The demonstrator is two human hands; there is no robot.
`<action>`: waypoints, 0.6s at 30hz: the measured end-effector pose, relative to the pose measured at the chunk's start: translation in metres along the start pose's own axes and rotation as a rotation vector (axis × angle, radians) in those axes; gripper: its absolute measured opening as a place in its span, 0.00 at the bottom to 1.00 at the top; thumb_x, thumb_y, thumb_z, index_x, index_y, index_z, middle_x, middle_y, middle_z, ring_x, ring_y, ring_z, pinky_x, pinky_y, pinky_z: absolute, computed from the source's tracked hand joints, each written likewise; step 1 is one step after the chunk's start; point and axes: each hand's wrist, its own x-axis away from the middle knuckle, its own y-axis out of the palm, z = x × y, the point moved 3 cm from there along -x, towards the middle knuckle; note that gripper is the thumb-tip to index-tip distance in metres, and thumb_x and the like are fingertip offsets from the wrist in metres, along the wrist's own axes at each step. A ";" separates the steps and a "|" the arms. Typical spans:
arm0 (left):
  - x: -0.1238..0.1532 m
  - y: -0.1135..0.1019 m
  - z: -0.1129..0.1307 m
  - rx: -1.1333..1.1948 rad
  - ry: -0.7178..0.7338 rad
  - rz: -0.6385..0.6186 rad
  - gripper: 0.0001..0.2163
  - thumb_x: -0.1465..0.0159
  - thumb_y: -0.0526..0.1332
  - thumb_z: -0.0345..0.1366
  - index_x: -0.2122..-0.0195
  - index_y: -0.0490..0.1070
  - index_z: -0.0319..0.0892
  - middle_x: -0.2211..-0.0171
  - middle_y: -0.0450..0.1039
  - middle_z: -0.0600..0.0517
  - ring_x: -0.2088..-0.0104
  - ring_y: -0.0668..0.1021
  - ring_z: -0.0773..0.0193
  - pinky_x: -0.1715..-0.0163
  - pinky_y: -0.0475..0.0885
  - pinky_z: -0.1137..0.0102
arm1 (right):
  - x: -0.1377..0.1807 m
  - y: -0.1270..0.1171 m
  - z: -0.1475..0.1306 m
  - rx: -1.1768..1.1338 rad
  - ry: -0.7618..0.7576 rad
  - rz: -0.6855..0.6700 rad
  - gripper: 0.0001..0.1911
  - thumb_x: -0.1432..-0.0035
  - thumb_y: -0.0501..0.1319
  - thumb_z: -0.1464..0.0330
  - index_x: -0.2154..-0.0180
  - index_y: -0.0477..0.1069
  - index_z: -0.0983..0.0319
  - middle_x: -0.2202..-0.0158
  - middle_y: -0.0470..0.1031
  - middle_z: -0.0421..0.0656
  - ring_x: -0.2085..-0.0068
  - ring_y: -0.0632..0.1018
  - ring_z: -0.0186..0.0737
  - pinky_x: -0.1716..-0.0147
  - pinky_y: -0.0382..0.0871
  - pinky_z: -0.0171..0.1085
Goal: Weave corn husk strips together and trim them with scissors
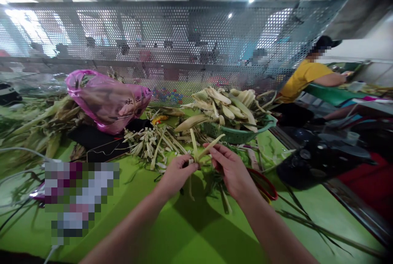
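Observation:
Both hands are together above the green table [147, 227]. My left hand [179, 174] is closed, thumb and fingers pinching pale corn husk strips [194, 143] where they cross. One strip stands up and an end hangs below. My right hand [225, 165] pinches another husk strip [211, 145] that slants up to the right. Just how the strips are joined between the fingers is hidden. Behind the hands lies a heap of cut husk pieces [147, 145]. Beside my right wrist are red-handled scissors [270, 186], mostly hidden.
A green basket [239, 135] heaped with corn husks [227, 106] stands behind. A pink plastic bag [107, 100] and loose dried husks [58, 120] lie left, near white cables [18, 149]. A black object [307, 161] is right. A person in yellow [303, 75] sits beyond; a perforated screen [172, 30] closes the back.

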 end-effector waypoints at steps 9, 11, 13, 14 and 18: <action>-0.001 -0.003 -0.007 0.119 -0.149 0.061 0.08 0.47 0.61 0.39 0.75 0.74 0.40 0.76 0.69 0.53 0.74 0.65 0.67 0.72 0.57 0.72 | 0.010 0.008 -0.010 0.016 -0.138 -0.185 0.11 0.43 0.61 0.59 0.62 0.74 0.58 0.67 0.73 0.42 0.73 0.69 0.34 0.74 0.66 0.34; 0.000 -0.003 -0.009 0.150 -0.172 0.049 0.09 0.47 0.62 0.41 0.77 0.73 0.40 0.79 0.66 0.54 0.77 0.61 0.69 0.76 0.53 0.72 | 0.012 0.009 -0.013 0.141 -0.198 -0.229 0.12 0.43 0.61 0.59 0.62 0.77 0.58 0.69 0.71 0.42 0.71 0.69 0.36 0.73 0.66 0.35; 0.001 -0.004 -0.013 0.203 -0.182 0.026 0.11 0.47 0.62 0.43 0.77 0.72 0.40 0.80 0.63 0.54 0.79 0.59 0.70 0.78 0.51 0.72 | 0.013 0.009 -0.016 0.227 -0.265 -0.276 0.12 0.43 0.61 0.59 0.63 0.78 0.58 0.68 0.71 0.43 0.68 0.70 0.38 0.70 0.67 0.36; 0.001 -0.004 -0.015 0.226 -0.185 0.019 0.11 0.47 0.62 0.43 0.76 0.72 0.40 0.80 0.63 0.54 0.79 0.58 0.70 0.78 0.51 0.72 | 0.014 0.009 -0.018 0.251 -0.291 -0.299 0.11 0.42 0.60 0.60 0.63 0.78 0.57 0.67 0.71 0.43 0.66 0.70 0.39 0.68 0.67 0.37; -0.001 -0.004 -0.018 0.232 -0.197 0.004 0.09 0.47 0.60 0.40 0.77 0.70 0.40 0.78 0.64 0.54 0.79 0.59 0.71 0.78 0.50 0.72 | 0.014 0.008 -0.024 0.415 -0.350 -0.372 0.09 0.42 0.61 0.62 0.64 0.79 0.57 0.68 0.69 0.42 0.64 0.71 0.40 0.63 0.67 0.39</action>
